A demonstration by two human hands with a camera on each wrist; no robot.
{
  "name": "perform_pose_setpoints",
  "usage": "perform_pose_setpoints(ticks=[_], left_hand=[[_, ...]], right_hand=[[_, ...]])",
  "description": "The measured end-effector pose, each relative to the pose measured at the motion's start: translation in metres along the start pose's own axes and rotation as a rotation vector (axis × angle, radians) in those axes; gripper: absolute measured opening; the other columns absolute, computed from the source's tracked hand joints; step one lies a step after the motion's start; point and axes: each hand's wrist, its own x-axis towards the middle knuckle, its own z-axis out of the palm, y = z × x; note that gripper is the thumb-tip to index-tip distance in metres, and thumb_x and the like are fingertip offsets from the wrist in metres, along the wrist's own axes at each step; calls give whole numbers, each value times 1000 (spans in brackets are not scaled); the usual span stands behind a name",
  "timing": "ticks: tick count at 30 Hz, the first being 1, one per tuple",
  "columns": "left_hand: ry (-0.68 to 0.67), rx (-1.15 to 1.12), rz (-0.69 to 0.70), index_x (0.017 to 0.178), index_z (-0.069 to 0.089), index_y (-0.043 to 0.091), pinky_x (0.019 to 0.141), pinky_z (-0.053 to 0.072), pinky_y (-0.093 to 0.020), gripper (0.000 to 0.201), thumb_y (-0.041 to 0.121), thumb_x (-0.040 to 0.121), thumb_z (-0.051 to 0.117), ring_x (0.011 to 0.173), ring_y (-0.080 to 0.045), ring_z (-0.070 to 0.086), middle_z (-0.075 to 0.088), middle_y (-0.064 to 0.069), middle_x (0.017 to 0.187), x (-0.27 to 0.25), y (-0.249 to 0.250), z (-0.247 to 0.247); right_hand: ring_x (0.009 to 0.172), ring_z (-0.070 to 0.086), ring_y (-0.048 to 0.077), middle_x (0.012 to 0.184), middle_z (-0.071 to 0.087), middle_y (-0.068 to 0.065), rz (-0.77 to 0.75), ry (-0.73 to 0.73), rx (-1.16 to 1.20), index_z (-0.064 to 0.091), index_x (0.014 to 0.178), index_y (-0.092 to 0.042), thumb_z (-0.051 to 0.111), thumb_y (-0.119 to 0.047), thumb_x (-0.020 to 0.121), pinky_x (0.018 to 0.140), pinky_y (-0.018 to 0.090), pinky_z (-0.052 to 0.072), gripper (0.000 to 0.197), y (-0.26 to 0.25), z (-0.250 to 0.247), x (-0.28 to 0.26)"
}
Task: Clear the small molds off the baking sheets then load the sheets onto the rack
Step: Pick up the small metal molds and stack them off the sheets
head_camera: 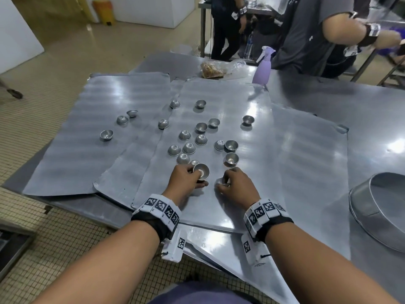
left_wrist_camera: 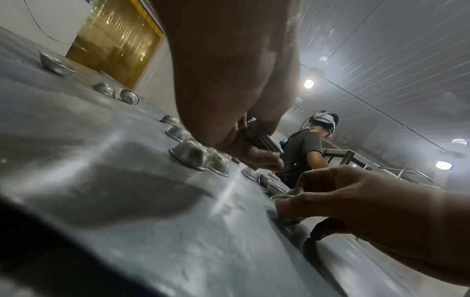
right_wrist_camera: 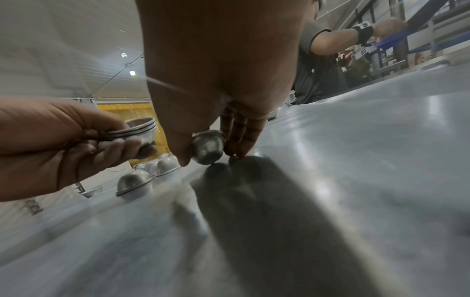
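Several flat metal baking sheets lie overlapping on a steel table, strewn with several small round metal molds, some upright and some upside down. My left hand grips a nested stack of molds just above the middle sheet; the stack of molds shows rims in the right wrist view. Beside it my right hand pinches a single mold between thumb and fingers, tilted, its bottom touching the sheet. More molds lie just beyond my left fingers.
A large round metal pan sits at the table's right edge. A purple spray bottle and a plastic bag of food stand at the back. Two people work behind the table near another metal bench.
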Motion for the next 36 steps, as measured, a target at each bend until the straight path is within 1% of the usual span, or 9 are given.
perform_pose_setpoints(ticks=[3, 6, 9, 13, 15, 20, 25, 31, 36], left_hand=[[17, 10, -26, 90, 68, 1, 77, 62, -48, 16, -3, 96, 53, 67, -25, 77, 70, -14, 87, -10, -5, 6], [44, 16, -41, 90, 66, 3, 76, 62, -46, 15, -2, 97, 53, 67, -24, 77, 70, -14, 86, -22, -7, 10], [75, 29, -40, 89, 65, 4, 71, 63, -39, 16, -3, 97, 52, 65, -23, 76, 68, -13, 89, -32, -8, 11], [115, 34, -42, 85, 64, 6, 73, 62, -50, 19, -3, 96, 52, 64, -24, 76, 69, -16, 85, -43, -12, 15], [132, 50, -44, 85, 63, 5, 76, 62, -53, 17, -3, 96, 52, 64, -25, 76, 69, -18, 85, -47, -14, 18], [155, 66, -69, 101, 62, -17, 72, 63, -44, 17, -4, 95, 52, 66, -29, 76, 67, -23, 89, -54, -18, 24], [145, 96, -65, 102, 62, -17, 73, 64, -50, 19, -4, 93, 52, 69, -31, 77, 69, -27, 90, -58, -17, 25], [157, 123, -11, 92, 63, -15, 73, 64, -50, 15, -4, 92, 53, 66, -30, 76, 68, -22, 86, -43, -9, 23], [158, -51, -38, 88, 70, -5, 65, 64, -37, 15, 5, 95, 61, 67, -27, 76, 69, -22, 82, -21, -2, 15]], right_hand=[[78, 51, 15, 91, 48, -8, 4, 5, 16, 50, 70, -21, 64, -32, 85, 68, 28, 37, 23, 8, -2, -7], [77, 52, 17, 83, 51, -8, 6, 1, 26, 51, 70, -22, 62, -33, 84, 67, 29, 37, 21, 14, -5, -14], [81, 52, 17, 86, 57, -7, -1, -29, 52, 53, 84, -26, 61, -33, 84, 69, 29, 38, 10, 21, -6, -19], [96, 56, 14, 109, 65, -7, -63, -73, 104, 58, 115, -24, 68, -31, 82, 82, 27, 43, 36, 29, -11, -24], [108, 59, 19, 121, 65, -4, -76, -105, 92, 60, 121, -20, 72, -28, 82, 88, 27, 44, 42, 32, -13, -25], [118, 57, 23, 128, 63, 2, -44, -97, 88, 55, 135, -19, 70, -36, 79, 97, 29, 43, 60, 40, -10, -29], [102, 60, 28, 108, 65, 9, -93, -66, 60, 70, 108, -15, 73, -27, 82, 76, 25, 37, 29, 38, -16, -30], [103, 65, 24, 110, 72, 2, -100, -1, 242, 61, 120, -24, 81, -40, 74, 88, 37, 52, 52, 24, -18, -19], [108, 64, 16, 115, 70, -7, -146, 42, 339, 58, 120, -28, 81, -44, 71, 91, 41, 53, 57, -5, -15, -9]])
